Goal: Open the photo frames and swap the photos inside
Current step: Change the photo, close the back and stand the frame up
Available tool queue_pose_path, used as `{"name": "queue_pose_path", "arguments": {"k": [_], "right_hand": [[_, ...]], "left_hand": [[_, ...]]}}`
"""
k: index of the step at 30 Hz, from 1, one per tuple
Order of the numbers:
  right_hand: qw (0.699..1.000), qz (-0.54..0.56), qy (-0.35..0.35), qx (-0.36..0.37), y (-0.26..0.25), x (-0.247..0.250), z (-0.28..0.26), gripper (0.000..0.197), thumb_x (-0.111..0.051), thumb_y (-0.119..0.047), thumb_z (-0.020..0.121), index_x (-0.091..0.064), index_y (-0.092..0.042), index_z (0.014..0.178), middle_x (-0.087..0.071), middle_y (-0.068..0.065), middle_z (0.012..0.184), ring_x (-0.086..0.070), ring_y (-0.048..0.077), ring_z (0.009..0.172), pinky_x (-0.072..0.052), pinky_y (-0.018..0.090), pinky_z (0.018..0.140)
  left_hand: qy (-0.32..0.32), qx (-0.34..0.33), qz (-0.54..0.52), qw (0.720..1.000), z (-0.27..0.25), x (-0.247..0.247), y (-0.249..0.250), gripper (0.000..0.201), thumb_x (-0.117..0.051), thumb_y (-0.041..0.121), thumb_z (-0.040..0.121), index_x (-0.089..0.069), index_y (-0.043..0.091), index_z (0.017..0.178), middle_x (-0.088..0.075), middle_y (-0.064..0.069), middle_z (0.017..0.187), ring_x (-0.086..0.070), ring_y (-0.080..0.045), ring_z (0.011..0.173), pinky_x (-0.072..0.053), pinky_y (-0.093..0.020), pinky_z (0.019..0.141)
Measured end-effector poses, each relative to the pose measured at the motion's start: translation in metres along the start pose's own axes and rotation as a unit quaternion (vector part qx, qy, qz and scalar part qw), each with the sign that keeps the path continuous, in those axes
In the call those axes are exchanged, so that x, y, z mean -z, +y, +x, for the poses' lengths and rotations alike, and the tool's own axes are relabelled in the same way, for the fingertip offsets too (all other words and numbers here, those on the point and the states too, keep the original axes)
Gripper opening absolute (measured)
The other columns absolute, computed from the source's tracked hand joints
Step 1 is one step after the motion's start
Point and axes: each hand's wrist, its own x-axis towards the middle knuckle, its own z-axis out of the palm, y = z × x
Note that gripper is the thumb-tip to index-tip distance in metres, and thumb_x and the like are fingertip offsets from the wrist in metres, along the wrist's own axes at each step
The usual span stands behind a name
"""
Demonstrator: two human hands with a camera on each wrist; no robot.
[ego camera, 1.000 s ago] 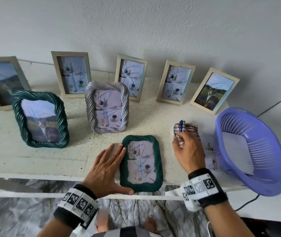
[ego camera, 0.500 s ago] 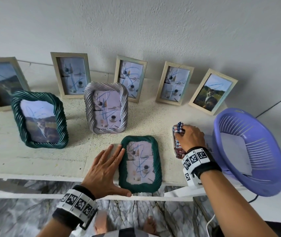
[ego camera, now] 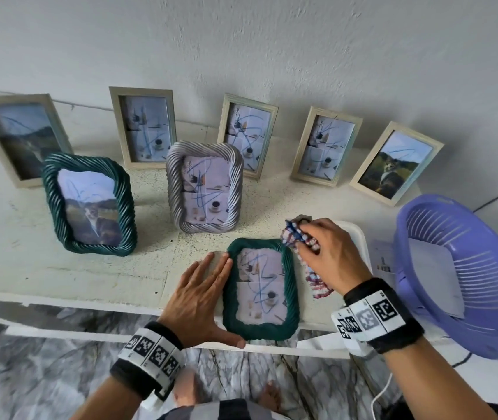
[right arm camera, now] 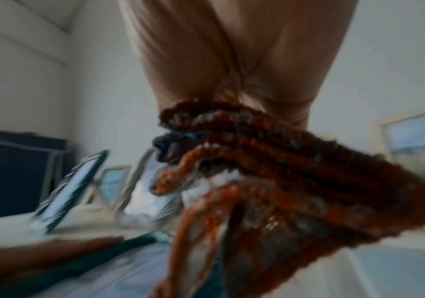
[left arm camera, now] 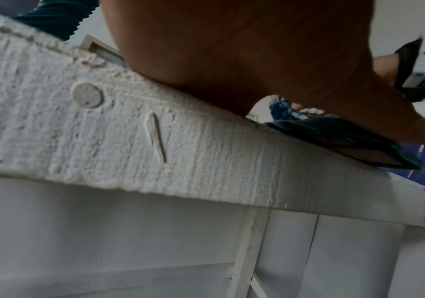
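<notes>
At the bench's front edge, left to right:

Left hand: the left hand (ego camera: 202,301) lies flat with straight fingers on the bench (ego camera: 90,268), alongside the left rim of the flat green frame (ego camera: 260,287), thumb hooked under its near corner. It steadies the frame and grips nothing.

Flat green frame: it lies face up, glass and photo showing, its near end overhanging the front edge, as the left wrist view shows (left arm camera: 346,141). Its back is not yet open.

Right hand: the right hand (ego camera: 329,259) is closed round a bunched checked cloth (ego camera: 297,237), held just off the frame's far right corner; a loose tail (ego camera: 317,283) hangs beside the frame.

Risk, overhang: a push toward the front edge could, I judge, tip the frame off the bench, since only the thumb stops it.

Risk, cloth: the dangling tail could snag the twisted rim and drag the frame sideways. The right wrist view is blurred, so the grip's firmness is unclear.

Risk, neighbours: the standing silver frame (ego camera: 205,189) is near the cloth hand, toward the back edge; a wide sweep might knock it over, and with it the wooden frame (ego camera: 247,134) behind.

Right end: the purple basket (ego camera: 459,277) hangs over the right front corner; an elbow nudge could tip it.
</notes>
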Motion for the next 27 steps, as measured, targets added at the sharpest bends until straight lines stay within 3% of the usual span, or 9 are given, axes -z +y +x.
{"name": "queue_pose_path", "arguments": {"k": [3, 6, 10, 13, 18, 22, 27], "right_hand": [[0.993, -0.029, -0.091, 0.069, -0.017, -0.034, 0.0, 0.032, -0.058, -0.017, 0.094, -0.058, -0.009, 0.125, -0.056, 0.008, 0.118, -0.052, 0.019, 0.098, -0.045, 0.023, 0.087], [0.979, -0.108, -0.143, 0.094, -0.024, -0.067, 0.005, 0.035, -0.056, -0.015, 0.093, -0.054, -0.014, 0.127, -0.05, 0.007, 0.133, -0.045, 0.021, 0.113, -0.045, 0.033, 0.096], [0.978, -0.12, -0.154, 0.072, -0.032, -0.08, 0.005, 0.042, -0.056, -0.011, 0.09, -0.051, -0.013, 0.132, -0.035, 0.013, 0.147, -0.042, 0.028, 0.12, -0.045, 0.037, 0.099], [0.975, -0.096, -0.17, 0.102, -0.038, -0.079, -0.005, 0.049, -0.053, -0.006, 0.088, -0.049, -0.015, 0.136, -0.031, 0.01, 0.149, -0.04, 0.028, 0.12, -0.046, 0.037, 0.098], [0.966, -0.118, -0.181, 0.14, -0.02, -0.061, -0.008, 0.044, -0.059, -0.007, 0.085, -0.058, -0.018, 0.128, -0.049, 0.005, 0.137, -0.043, 0.022, 0.104, -0.048, 0.034, 0.085], [0.975, -0.115, -0.162, 0.102, -0.033, -0.068, 0.004, 0.052, -0.053, 0.0, 0.084, -0.051, -0.015, 0.134, -0.041, 0.007, 0.141, -0.04, 0.023, 0.111, -0.045, 0.031, 0.091], [0.965, -0.096, -0.184, 0.16, -0.035, -0.074, -0.013, 0.045, -0.064, 0.0, 0.076, -0.064, -0.012, 0.119, -0.051, 0.005, 0.138, -0.044, 0.02, 0.1, -0.043, 0.029, 0.085]], "left_hand": [[-0.003, -0.002, -0.003, 1.0, 0.0, 0.0, 0.0, 0.146, -0.039, 0.104, 0.048, -0.005, 0.011, 0.156, -0.003, -0.003, 0.164, 0.001, -0.026, 0.151, -0.007, -0.045, 0.119], [0.0, -0.002, 0.001, 1.0, 0.0, -0.001, -0.001, 0.146, -0.039, 0.104, 0.048, -0.004, 0.012, 0.156, -0.001, -0.002, 0.163, 0.004, -0.025, 0.151, -0.005, -0.046, 0.119], [0.006, 0.002, 0.002, 1.0, 0.0, -0.001, 0.0, 0.147, -0.038, 0.105, 0.047, -0.002, 0.014, 0.156, 0.0, 0.0, 0.163, 0.005, -0.024, 0.151, -0.005, -0.045, 0.12], [0.003, 0.0, -0.002, 1.0, 0.0, -0.001, 0.0, 0.146, -0.037, 0.105, 0.047, -0.006, 0.013, 0.156, -0.004, -0.001, 0.163, 0.0, -0.026, 0.151, -0.008, -0.046, 0.119], [0.003, -0.004, -0.001, 1.0, 0.001, -0.001, 0.0, 0.144, -0.035, 0.104, 0.05, -0.015, 0.008, 0.155, -0.012, -0.005, 0.163, -0.007, -0.028, 0.15, -0.013, -0.046, 0.117], [0.0, 0.001, -0.006, 1.0, 0.0, 0.0, 0.001, 0.144, -0.036, 0.104, 0.05, -0.011, 0.009, 0.155, -0.01, -0.004, 0.163, -0.005, -0.028, 0.15, -0.012, -0.047, 0.117], [-0.003, 0.0, -0.004, 1.0, 0.0, 0.001, 0.002, 0.143, -0.036, 0.104, 0.05, -0.012, 0.009, 0.155, -0.011, -0.005, 0.163, -0.003, -0.026, 0.151, -0.011, -0.046, 0.117]]}}
